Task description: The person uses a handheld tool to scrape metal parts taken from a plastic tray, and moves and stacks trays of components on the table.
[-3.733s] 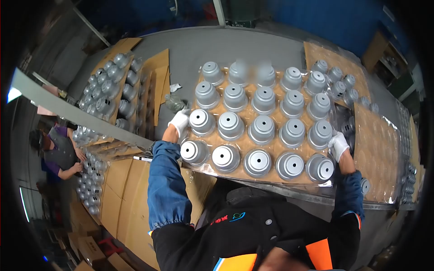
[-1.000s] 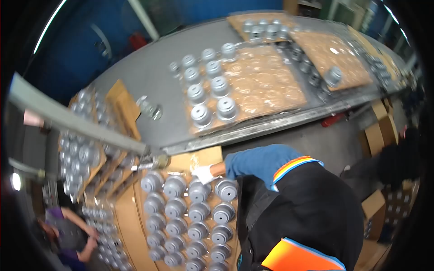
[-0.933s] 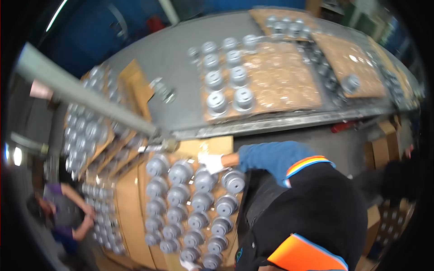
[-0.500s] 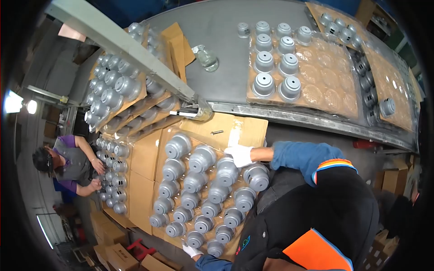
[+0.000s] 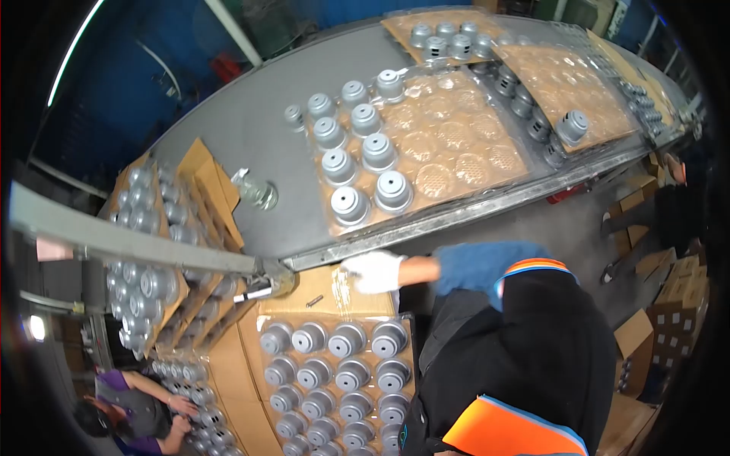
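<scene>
My right hand (image 5: 372, 272), in a white glove, hovers over the bare cardboard (image 5: 304, 285) between the workbench and a filled tray. Motion smears its fingers, so their pose does not show. Just below it lies a clear plastic tray (image 5: 332, 334) holding rows of silver-grey cup-shaped parts (image 5: 347, 340), each with a small hole in its top. A short dark pin-like piece (image 5: 314, 301) rests on the cardboard, left of the glove. My left hand is out of view.
On the grey workbench (image 5: 220, 114) sits a partly filled tray (image 5: 437, 182) of similar parts, with a clear spray bottle (image 5: 258, 191) nearby. Stacked trays (image 5: 179, 292) stand left beyond a metal post (image 5: 137, 239). A co-worker (image 5: 137, 410) handles parts at lower left.
The view has swung toward the bench. My right hand has come off the filled tray's edge onto the cardboard beside it. My left hand, earlier at the tray's lower edge, has left view.
</scene>
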Action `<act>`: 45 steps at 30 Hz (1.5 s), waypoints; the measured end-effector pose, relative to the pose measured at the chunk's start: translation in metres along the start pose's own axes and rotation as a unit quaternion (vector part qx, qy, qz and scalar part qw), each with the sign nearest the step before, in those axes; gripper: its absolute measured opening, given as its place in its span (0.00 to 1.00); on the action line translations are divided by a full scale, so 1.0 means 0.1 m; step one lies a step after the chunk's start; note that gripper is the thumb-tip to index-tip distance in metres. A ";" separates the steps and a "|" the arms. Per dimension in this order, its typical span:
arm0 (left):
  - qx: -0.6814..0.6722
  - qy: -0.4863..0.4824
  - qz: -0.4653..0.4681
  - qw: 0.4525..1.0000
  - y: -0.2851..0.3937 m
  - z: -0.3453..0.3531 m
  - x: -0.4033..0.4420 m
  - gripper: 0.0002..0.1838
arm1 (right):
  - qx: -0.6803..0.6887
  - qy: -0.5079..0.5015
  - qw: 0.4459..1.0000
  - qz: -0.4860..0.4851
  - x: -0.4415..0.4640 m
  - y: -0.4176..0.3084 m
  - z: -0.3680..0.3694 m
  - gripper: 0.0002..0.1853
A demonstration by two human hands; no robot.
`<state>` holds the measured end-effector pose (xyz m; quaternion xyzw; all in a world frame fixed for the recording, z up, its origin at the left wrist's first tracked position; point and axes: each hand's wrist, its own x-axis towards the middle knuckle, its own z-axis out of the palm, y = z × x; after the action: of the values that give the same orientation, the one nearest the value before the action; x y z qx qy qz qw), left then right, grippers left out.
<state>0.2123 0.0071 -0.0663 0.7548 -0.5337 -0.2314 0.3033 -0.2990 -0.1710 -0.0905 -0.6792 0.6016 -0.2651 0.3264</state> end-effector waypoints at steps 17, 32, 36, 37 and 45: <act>-0.158 -0.434 -0.039 0.886 3.88 4.55 2.81 0.27 | 0.135 0.244 0.839 0.468 -1.00 3.08 -3.53 0.51; -0.236 -0.389 -0.056 0.889 3.90 4.78 2.88 0.11 | 0.175 0.299 0.872 0.347 -1.06 2.57 -3.82 0.29; -0.203 -0.373 -0.004 0.905 3.69 4.60 3.02 0.11 | 0.192 0.299 0.877 0.324 -1.09 2.07 -4.10 0.27; -0.239 -0.362 -0.029 0.900 4.00 4.42 2.75 0.10 | 0.192 0.300 0.876 0.326 -1.09 2.02 -4.16 0.27; -0.306 -0.341 0.055 0.887 4.99 4.42 2.95 0.10 | 0.097 0.299 0.899 0.306 -0.98 2.23 -5.24 0.38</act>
<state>-0.3221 -0.4884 -0.0355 0.4689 -0.5472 -0.6092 0.3309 -0.8506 -0.1531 0.0813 -0.3154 0.8202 -0.3997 0.2609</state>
